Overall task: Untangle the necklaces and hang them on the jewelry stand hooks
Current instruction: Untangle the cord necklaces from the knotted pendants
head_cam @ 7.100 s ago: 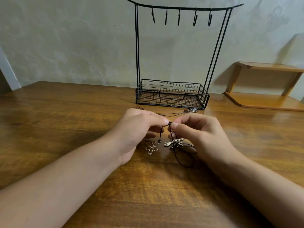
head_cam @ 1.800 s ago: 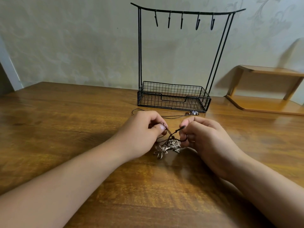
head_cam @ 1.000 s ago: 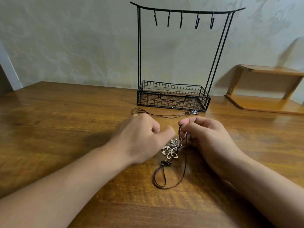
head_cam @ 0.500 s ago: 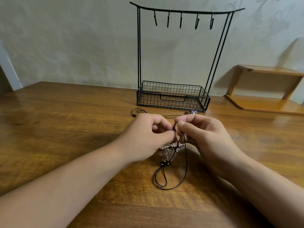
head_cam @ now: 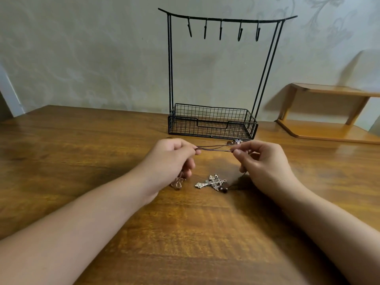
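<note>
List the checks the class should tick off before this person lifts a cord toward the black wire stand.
1. Left hand pinches the dark cords: ok.
2. Right hand pinches the same cords: ok.
3. Cords fully separated: cannot tell; several strands run together between the hands.
4. Silver cross-shaped pendant free of the copper flower-shaped pendant: ok, they lie apart on the brown wooden table.
5. Five hooks on the black wire jewelry stand free: ok.
</note>
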